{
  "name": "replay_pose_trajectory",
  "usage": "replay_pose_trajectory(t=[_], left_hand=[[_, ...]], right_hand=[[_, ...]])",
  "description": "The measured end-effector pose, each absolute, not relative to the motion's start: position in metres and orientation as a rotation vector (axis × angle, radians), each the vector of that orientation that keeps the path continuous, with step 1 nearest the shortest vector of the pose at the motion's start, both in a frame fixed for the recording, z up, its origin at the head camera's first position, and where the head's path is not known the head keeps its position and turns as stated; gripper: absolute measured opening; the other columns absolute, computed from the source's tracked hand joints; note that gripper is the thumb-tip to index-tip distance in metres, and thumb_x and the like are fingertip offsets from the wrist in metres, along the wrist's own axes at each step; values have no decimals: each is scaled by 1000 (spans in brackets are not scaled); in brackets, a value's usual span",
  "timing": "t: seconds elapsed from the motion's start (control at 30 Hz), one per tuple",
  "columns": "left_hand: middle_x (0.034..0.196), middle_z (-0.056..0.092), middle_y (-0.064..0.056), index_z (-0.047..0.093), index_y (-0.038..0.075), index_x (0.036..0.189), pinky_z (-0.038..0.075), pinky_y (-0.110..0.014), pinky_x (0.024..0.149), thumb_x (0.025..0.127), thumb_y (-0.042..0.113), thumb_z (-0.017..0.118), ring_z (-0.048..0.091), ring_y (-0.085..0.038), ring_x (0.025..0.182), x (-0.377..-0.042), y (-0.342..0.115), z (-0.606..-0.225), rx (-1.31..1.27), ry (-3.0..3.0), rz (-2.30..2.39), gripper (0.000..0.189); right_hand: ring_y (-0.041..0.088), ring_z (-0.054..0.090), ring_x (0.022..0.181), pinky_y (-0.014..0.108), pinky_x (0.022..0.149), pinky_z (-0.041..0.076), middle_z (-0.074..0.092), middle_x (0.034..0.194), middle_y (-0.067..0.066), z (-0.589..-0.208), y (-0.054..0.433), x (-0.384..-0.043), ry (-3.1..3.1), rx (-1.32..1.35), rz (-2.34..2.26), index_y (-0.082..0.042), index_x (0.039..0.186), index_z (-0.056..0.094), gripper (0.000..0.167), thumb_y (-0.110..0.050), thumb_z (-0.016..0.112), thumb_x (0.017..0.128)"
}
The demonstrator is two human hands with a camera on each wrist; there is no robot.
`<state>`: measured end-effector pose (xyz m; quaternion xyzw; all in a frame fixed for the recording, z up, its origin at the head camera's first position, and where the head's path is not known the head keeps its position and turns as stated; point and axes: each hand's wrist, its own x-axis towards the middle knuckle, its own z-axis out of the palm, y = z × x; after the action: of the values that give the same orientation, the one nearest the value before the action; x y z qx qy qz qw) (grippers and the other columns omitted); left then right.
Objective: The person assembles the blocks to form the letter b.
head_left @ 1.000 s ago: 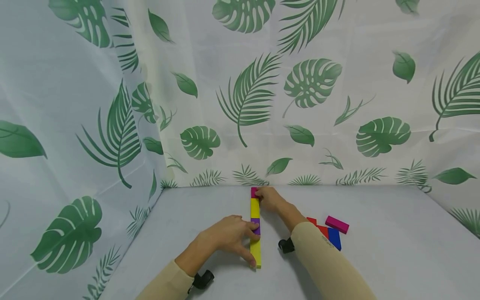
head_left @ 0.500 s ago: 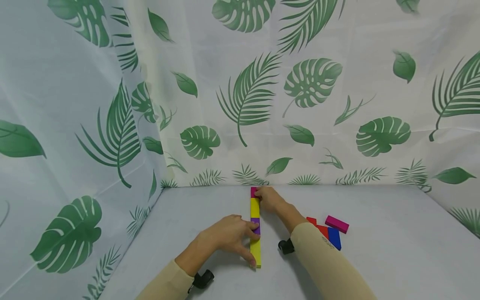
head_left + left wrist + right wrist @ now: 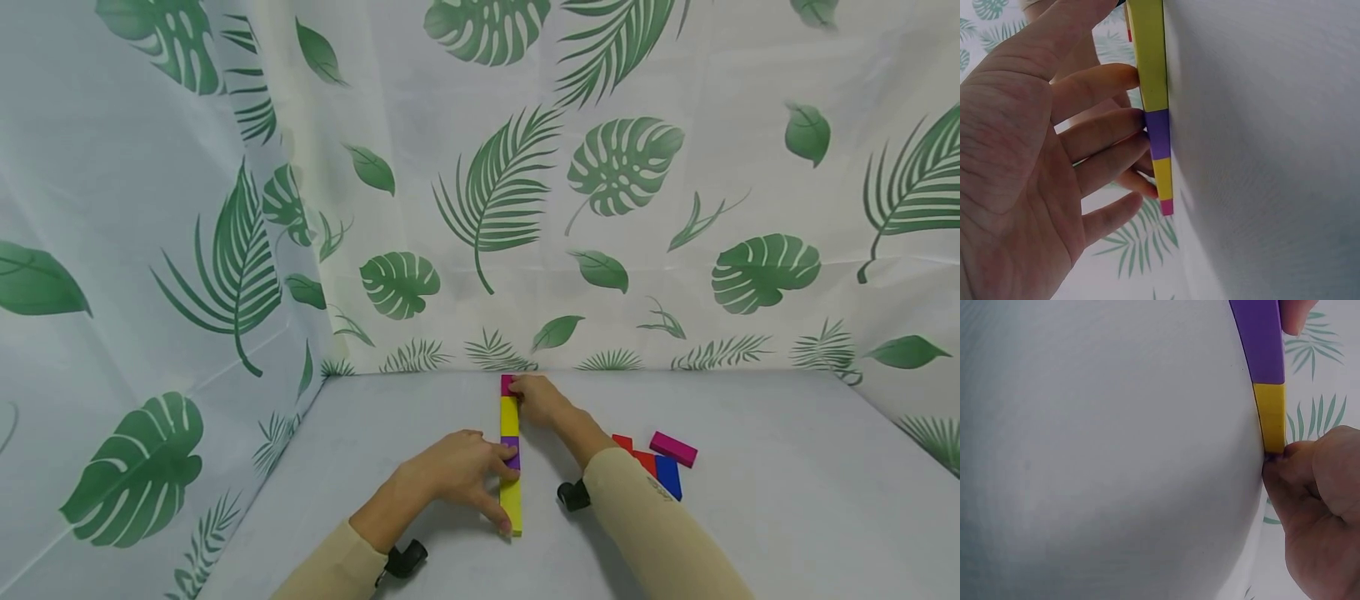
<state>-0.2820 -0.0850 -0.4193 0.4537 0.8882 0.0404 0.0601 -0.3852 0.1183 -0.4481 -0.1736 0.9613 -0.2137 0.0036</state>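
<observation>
Four-coloured blocks form a straight row on the table in the head view: a magenta block [image 3: 507, 380] at the far end, a yellow block [image 3: 510, 417], a purple block [image 3: 513, 463] and a near yellow block [image 3: 511, 504]. My left hand [image 3: 461, 471] spreads along the row's left side. Its thumb touches the row's near end, and fingertips rest on the purple and near yellow blocks. In the left wrist view its fingers [image 3: 1100, 134] are nearly straight. My right hand [image 3: 543, 400] pinches the magenta block, mostly hidden behind its fingers in the right wrist view.
To the right lie loose blocks: red blocks [image 3: 646, 461] partly hidden by the right sleeve [image 3: 645, 508], a blue block [image 3: 668, 477] and another magenta block [image 3: 673, 448]. A leaf-patterned white cloth [image 3: 517, 325] hangs along the table's back edge.
</observation>
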Motion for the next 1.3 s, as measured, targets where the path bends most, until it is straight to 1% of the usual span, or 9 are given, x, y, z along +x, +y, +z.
replay_pose_trajectory(t=[0.2, 0.33, 0.53, 0.63, 0.8, 0.97, 1.03, 1.2, 1.3], left_hand=[[151, 58, 5, 72, 33, 131, 38, -46, 121, 72, 78, 78, 56, -10, 139, -283, -85, -421, 1394, 2690, 132, 75], [151, 58, 4, 72, 33, 132, 38, -47, 121, 71, 79, 77, 56, -10, 139, -284, -85, -423, 1402, 2698, 131, 76], [150, 59, 4, 73, 32, 131, 38, -47, 120, 71, 79, 77, 56, -10, 138, -284, -85, -424, 1405, 2704, 143, 76], [150, 59, 4, 73, 32, 131, 38, -47, 120, 71, 79, 77, 56, -10, 139, -284, -85, -424, 1407, 2707, 135, 76], [151, 58, 4, 72, 33, 131, 39, -47, 120, 72, 80, 76, 56, -10, 139, -284, -85, -424, 1416, 2706, 110, 76], [150, 59, 4, 73, 34, 131, 40, -46, 119, 73, 80, 75, 57, -9, 138, -284, -84, -424, 1431, 2700, 108, 74], [150, 59, 4, 73, 34, 130, 39, -46, 119, 72, 79, 76, 57, -9, 138, -285, -84, -424, 1420, 2697, 117, 74], [151, 59, 5, 73, 33, 131, 37, -45, 121, 72, 78, 78, 56, -8, 139, -285, -83, -424, 1370, 2692, 130, 75], [151, 58, 5, 72, 33, 131, 38, -45, 121, 72, 78, 77, 56, -8, 139, -284, -84, -424, 1369, 2694, 120, 75]], right_hand=[[38, 55, 138, 51, 115, 44, 59, 148, 19, -448, 119, -382, 3010, -571, -694, 2, 138, 63, 37, -1, 61, 102], [38, 53, 141, 51, 116, 42, 56, 151, 19, -447, 119, -380, 3000, -564, -712, 2, 140, 62, 38, -1, 60, 102], [39, 52, 142, 51, 116, 41, 56, 151, 20, -445, 119, -378, 3009, -604, -719, 4, 139, 62, 38, 1, 60, 101], [38, 52, 142, 51, 116, 42, 56, 151, 19, -446, 120, -378, 2996, -583, -744, 2, 140, 62, 38, 0, 60, 101], [37, 57, 136, 51, 115, 44, 61, 146, 17, -447, 124, -381, 2977, -541, -793, -1, 139, 64, 38, -2, 61, 101], [38, 62, 127, 52, 111, 48, 67, 136, 20, -445, 130, -381, 2965, -625, -806, 1, 136, 65, 36, 0, 60, 101], [39, 63, 126, 52, 109, 49, 67, 134, 20, -442, 133, -380, 2943, -635, -824, 1, 137, 65, 37, 0, 59, 100], [39, 64, 125, 53, 107, 51, 64, 140, 20, -434, 143, -374, 2900, -643, -865, -1, 141, 61, 39, -1, 58, 101], [40, 64, 125, 54, 106, 51, 60, 145, 22, -432, 149, -369, 2896, -695, -877, 2, 141, 60, 39, -2, 58, 102]])
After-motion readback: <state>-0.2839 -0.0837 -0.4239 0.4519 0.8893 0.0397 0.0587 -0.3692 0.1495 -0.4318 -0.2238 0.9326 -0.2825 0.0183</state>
